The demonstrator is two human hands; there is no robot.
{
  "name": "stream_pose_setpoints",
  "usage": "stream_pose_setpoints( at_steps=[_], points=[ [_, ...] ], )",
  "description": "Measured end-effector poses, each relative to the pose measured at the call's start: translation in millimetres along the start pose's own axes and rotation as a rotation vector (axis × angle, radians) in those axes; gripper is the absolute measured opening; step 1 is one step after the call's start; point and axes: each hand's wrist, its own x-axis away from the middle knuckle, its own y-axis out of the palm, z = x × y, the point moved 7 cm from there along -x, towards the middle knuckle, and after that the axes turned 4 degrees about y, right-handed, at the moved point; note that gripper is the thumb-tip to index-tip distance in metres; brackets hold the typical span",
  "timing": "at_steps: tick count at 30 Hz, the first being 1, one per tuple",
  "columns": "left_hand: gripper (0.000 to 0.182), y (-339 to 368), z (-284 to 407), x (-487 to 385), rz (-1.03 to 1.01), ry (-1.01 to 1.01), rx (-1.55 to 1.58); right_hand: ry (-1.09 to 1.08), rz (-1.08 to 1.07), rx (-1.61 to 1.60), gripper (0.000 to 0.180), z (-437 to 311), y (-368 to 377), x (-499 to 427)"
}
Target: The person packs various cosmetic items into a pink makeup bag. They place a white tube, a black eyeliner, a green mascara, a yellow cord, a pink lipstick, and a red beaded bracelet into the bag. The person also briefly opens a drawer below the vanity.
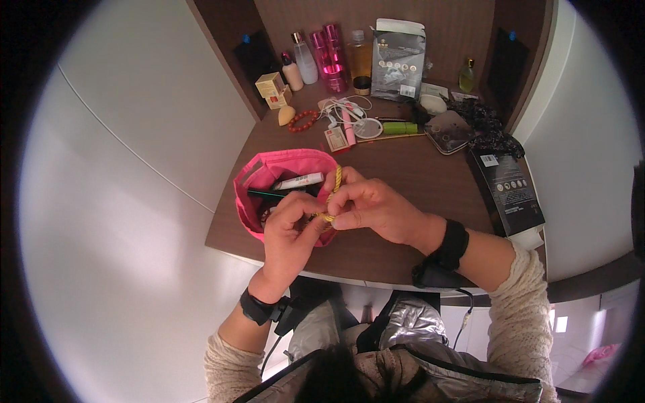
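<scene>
A twisted yellow cord (338, 177) is pinched between my two hands, above the right side of a pink fabric basket (241, 201). My left hand (289, 229) grips it low between thumb and fingers. With thumb and forefinger, my right hand (373, 206) holds the cord close by, and a length rises over its fingers. Whether the cord is knotted or joined to anything is hidden by my fingers. Inside the basket lie a white tube (300, 181) bearing writing, a thin green-edged item (267, 193) and dark things that I cannot make out.
Behind the basket are a red bead bracelet (303, 121), white earphones (347, 108), a pink tube (348, 128) and a green case (400, 128). Bottles (304, 60) and a grey pouch (398, 63) line the back. A phone (450, 132) and a black packet (509, 191) lie right.
</scene>
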Motion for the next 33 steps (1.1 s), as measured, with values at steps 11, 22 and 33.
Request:
stream_pose_setpoints(
  at_steps=[11, 22, 33],
  points=[
    [0.011, -1.0, -1.3, 1.0, 0.088, -0.045, 0.251, -0.027, 0.058, 0.186, 0.012, -1.1, 1.7, 0.6],
    [0.008, 6.9, -11.4, 3.8, 0.056, -0.257, 0.445, -0.098, 0.234, 0.352, 0.014, -9.4, -5.6, 4.4],
    [0.007, 10.4, -12.5, 6.1, -0.022, -0.301, 0.458, -0.142, 0.313, 0.362, 0.012, -18.9, -2.0, 8.7]
  ],
)
